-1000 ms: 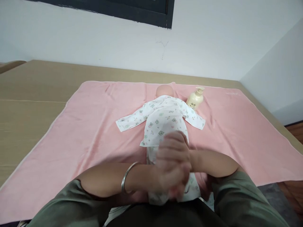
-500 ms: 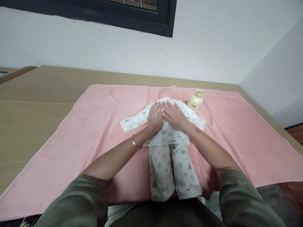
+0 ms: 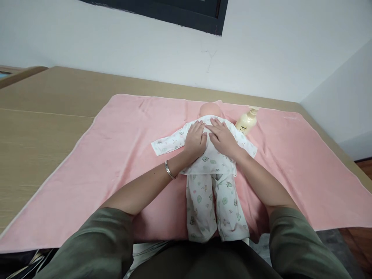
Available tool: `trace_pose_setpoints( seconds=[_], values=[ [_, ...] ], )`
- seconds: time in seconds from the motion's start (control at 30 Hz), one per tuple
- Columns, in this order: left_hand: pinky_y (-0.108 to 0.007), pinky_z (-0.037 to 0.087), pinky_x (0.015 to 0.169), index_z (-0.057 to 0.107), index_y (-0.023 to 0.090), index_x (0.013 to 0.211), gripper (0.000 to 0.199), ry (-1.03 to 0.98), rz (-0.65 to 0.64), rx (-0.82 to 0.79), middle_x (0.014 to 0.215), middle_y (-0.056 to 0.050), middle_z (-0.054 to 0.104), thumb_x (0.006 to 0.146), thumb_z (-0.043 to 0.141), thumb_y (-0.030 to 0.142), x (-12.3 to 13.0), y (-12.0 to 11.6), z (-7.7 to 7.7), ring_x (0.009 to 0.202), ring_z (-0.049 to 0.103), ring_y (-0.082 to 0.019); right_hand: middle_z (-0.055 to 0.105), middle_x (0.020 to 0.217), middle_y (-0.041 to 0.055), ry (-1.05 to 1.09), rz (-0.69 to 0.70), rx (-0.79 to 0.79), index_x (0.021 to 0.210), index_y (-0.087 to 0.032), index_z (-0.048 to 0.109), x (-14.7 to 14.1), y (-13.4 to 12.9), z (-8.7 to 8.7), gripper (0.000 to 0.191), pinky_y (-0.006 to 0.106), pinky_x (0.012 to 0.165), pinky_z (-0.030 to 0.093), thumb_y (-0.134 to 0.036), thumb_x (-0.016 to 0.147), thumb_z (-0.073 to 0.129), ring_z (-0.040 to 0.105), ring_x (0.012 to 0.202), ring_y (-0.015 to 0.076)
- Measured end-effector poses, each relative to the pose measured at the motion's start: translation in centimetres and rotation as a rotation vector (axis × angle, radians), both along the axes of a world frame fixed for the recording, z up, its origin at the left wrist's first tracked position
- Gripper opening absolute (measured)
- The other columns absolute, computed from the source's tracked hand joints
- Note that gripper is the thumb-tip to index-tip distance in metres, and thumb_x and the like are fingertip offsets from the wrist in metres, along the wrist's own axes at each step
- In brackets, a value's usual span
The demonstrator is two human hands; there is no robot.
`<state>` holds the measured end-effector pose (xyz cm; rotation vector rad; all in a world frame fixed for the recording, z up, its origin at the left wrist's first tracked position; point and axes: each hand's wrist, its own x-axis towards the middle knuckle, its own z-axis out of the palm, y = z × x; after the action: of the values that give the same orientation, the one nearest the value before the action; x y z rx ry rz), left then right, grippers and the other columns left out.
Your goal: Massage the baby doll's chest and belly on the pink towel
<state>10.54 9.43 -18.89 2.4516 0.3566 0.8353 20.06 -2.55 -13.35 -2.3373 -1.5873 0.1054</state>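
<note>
A baby doll lies on a pink blanket (image 3: 139, 155), dressed in a white printed top (image 3: 210, 164) and matching trousers (image 3: 202, 209). Its bald head (image 3: 210, 109) points toward the wall and its face cannot be seen. My left hand (image 3: 196, 140) rests flat on the left of the upper torso, fingers stretched out. On the right of the torso lies my right hand (image 3: 222, 136), open and flat as well, with a narrow gap between the two. Neither hand grips anything. A silver bangle (image 3: 169, 169) circles my left wrist.
A cream pump bottle (image 3: 247, 121) stands on the blanket by the doll's right-hand sleeve. The wooden table (image 3: 75, 85) reaches back to a white wall (image 3: 162, 58) with a dark window frame (image 3: 200, 19). Dark straps or bags (image 3: 31, 263) show at the lower left.
My hands have slid slightly apart, from fingers meeting at the middle of the chest to lying on either side. The camera view has tilted down and shifted a little.
</note>
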Motion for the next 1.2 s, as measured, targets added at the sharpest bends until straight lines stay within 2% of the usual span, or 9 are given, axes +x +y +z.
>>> trace_pose_setpoints(
  seconds=[0.13,0.27,0.4,0.53,0.63,0.73,0.87,1.07,1.2],
  values=[
    [-0.049,0.021,0.123,0.05,-0.001,0.138,0.06,0.077,0.003,-0.067,0.145,-0.018,0.046,0.094,0.029,0.035,0.0,-0.2,0.9,0.141,0.034,-0.029,0.026,0.156,0.014,0.049,-0.232,-0.004,0.155,-0.003,0.034,1.3,0.2,-0.1,0.06,0.045,0.123,0.013,-0.032,0.102,0.037,0.02,0.148,0.0264],
    [-0.05,0.016,0.123,0.043,-0.001,0.144,0.068,0.237,-0.017,-0.05,0.15,-0.019,0.039,0.091,0.034,0.039,0.5,1.1,2.0,0.144,0.029,-0.032,0.034,0.149,0.0237,-0.098,-0.348,-0.091,0.151,0.006,0.036,-1.7,-0.1,0.4,0.059,0.043,0.121,0.022,-0.029,0.103,0.035,0.029,0.143,0.0333],
    [-0.052,0.019,0.122,0.04,0.002,0.148,0.065,0.316,-0.049,0.01,0.151,-0.018,0.038,0.094,0.033,0.038,0.8,1.7,2.5,0.142,0.032,-0.031,0.035,0.149,0.0221,-0.145,-0.273,-0.128,0.151,0.005,0.038,-2.9,-0.5,1.1,0.057,0.043,0.118,0.029,-0.023,0.101,0.034,0.031,0.142,0.0332],
    [-0.055,0.021,0.119,0.043,-0.003,0.144,0.061,0.272,0.056,0.101,0.149,-0.024,0.037,0.096,0.032,0.034,0.1,-0.9,2.5,0.142,0.029,-0.039,0.025,0.155,0.0188,-0.041,-0.201,-0.217,0.154,0.005,0.028,0.0,-0.1,1.4,0.06,0.04,0.123,0.018,-0.029,0.105,0.028,0.021,0.147,0.0276],
    [-0.056,0.022,0.119,0.045,-0.003,0.143,0.06,0.242,0.032,0.144,0.151,-0.024,0.035,0.095,0.035,0.031,-0.2,-2.1,2.5,0.144,0.027,-0.041,0.015,0.157,0.0211,-0.022,-0.223,-0.288,0.155,0.008,0.02,1.2,0.2,1.3,0.066,0.041,0.124,0.012,-0.036,0.107,0.028,0.013,0.149,0.0295],
    [-0.056,0.02,0.12,0.042,0.001,0.146,0.061,0.289,-0.01,0.09,0.153,-0.02,0.034,0.095,0.034,0.034,0.2,-0.5,2.5,0.145,0.026,-0.037,0.029,0.152,0.0235,-0.116,-0.257,-0.248,0.152,0.009,0.031,-0.2,0.0,1.4,0.06,0.041,0.123,0.017,-0.03,0.106,0.03,0.025,0.145,0.0306],
    [-0.05,0.018,0.123,0.039,0.003,0.149,0.067,0.332,-0.078,0.043,0.154,-0.018,0.033,0.096,0.032,0.044,0.9,2.2,2.5,0.146,0.028,-0.031,0.041,0.144,0.0247,-0.213,-0.211,-0.186,0.146,0.01,0.041,-2.4,-0.6,1.6,0.055,0.04,0.12,0.024,-0.024,0.104,0.032,0.037,0.139,0.0319],
    [-0.054,0.023,0.119,0.045,-0.006,0.141,0.062,0.276,0.004,0.141,0.148,-0.025,0.039,0.096,0.028,0.034,0.3,-0.1,2.7,0.142,0.031,-0.039,0.028,0.154,0.0185,-0.067,-0.199,-0.214,0.152,0.006,0.032,-0.2,0.0,1.4,0.057,0.038,0.123,0.018,-0.028,0.106,0.033,0.023,0.146,0.0271],
    [-0.056,0.02,0.121,0.04,-0.003,0.146,0.062,0.375,-0.049,0.048,0.154,-0.023,0.031,0.096,0.033,0.033,0.3,-0.5,3.5,0.146,0.022,-0.039,0.043,0.145,0.0174,-0.091,-0.189,-0.198,0.141,0.002,0.05,-0.4,-0.5,2.3,0.046,0.043,0.12,0.022,-0.025,0.106,0.036,0.035,0.139,0.0287]
  ],
)
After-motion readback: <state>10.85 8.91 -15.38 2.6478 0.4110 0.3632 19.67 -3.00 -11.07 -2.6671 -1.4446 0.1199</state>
